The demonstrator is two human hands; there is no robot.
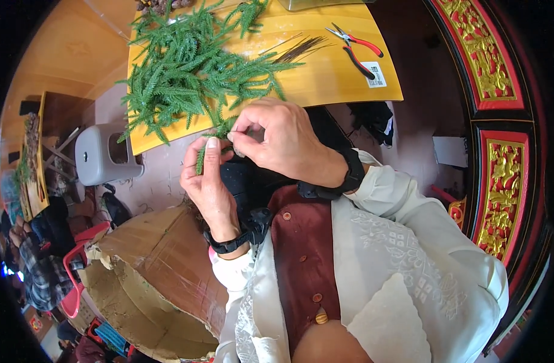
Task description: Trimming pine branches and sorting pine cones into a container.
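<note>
Just off the table's near edge, both hands meet at a green artificial pine sprig. My left hand pinches it between thumb and fingers, and its needled tip sticks out below the thumb. From the right, my right hand closes thumb and forefinger on the same sprig; whether it also grips a wire there is too small to make out. Beyond the hands lies a loose heap of green pine sprigs on the yellow table. A bundle of thin brown wires rests to its right.
Red-and-black-handled pliers lie open at the table's right, beside a white printed label. A torn cardboard box stands at my left, a grey stool beyond it. Carved red-and-gold panels line the right. Another person sits far left.
</note>
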